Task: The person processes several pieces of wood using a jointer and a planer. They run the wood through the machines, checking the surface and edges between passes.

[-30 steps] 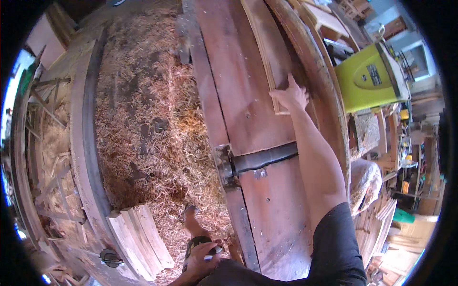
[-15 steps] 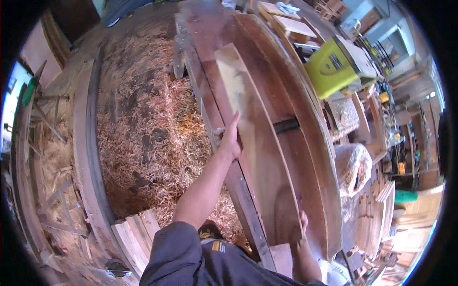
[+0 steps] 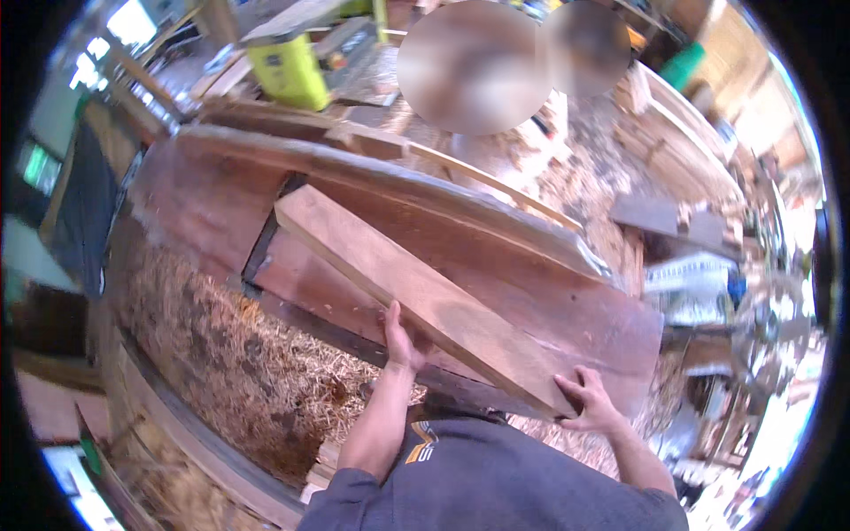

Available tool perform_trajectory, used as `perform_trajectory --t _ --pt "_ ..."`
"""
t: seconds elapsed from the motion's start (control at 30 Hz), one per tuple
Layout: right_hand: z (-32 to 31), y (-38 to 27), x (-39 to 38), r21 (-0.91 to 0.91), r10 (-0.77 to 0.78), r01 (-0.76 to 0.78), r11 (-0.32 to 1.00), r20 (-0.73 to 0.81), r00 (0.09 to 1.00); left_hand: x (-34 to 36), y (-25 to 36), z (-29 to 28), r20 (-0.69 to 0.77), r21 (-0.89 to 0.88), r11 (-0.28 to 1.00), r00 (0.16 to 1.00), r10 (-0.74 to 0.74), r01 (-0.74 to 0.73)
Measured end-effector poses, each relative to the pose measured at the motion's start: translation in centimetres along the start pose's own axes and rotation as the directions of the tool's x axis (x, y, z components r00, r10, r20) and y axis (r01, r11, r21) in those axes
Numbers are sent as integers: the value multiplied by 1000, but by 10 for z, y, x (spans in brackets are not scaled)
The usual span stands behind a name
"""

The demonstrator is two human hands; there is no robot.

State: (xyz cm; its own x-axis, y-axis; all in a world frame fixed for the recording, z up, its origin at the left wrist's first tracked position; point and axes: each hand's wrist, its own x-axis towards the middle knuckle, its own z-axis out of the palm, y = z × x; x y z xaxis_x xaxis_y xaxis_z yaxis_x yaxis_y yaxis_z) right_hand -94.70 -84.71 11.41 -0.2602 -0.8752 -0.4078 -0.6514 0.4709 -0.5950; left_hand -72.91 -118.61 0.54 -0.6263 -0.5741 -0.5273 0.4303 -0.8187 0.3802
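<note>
A long wooden plank (image 3: pixel 425 296) runs slantwise over the reddish-brown workbench (image 3: pixel 204 212), from its far left part to the near right. My left hand (image 3: pixel 405 345) grips the plank's near long edge around the middle, thumb up along the side and the other fingers hidden underneath. At the near right end, my right hand (image 3: pixel 589 400) closes on the corner, with fingers on the top face. Whether the plank rests on the bench or is held just above it, I cannot tell.
Wood shavings (image 3: pixel 266 345) cover the floor on the near left. A lime-green machine (image 3: pixel 288 75) stands beyond the bench. Stacked boards (image 3: pixel 673 146) lie at the far right. A long beam (image 3: pixel 204 442) runs along the lower left. Two patches at the top are blurred.
My view has swung to the right, so the bench and plank now lie more crosswise. The plank shows a different, browner face. Both hands remain on it.
</note>
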Motion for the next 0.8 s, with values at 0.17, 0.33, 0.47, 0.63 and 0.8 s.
perform_trajectory --t 0.17,0.33,0.47,0.63,0.8 --pt "14 108 -103 -191 108 -145 971 -189 976 -10 -130 -13 150 -21 927 918 -366 374" --pt "48 197 -142 -388 169 -187 903 -79 982 -42 -121 -3 -103 991 -30 602 -791 131" --pt "73 211 -111 -365 161 -200 909 -135 978 -7 -34 38 211 977 68 901 -378 -201" --pt "76 107 -22 -264 26 -60 963 -130 991 221 79 -11 439 863 -497 623 647 -91" --pt "105 79 16 -174 150 -184 968 -191 970 343 37 -22 25 696 -473 640 768 540"
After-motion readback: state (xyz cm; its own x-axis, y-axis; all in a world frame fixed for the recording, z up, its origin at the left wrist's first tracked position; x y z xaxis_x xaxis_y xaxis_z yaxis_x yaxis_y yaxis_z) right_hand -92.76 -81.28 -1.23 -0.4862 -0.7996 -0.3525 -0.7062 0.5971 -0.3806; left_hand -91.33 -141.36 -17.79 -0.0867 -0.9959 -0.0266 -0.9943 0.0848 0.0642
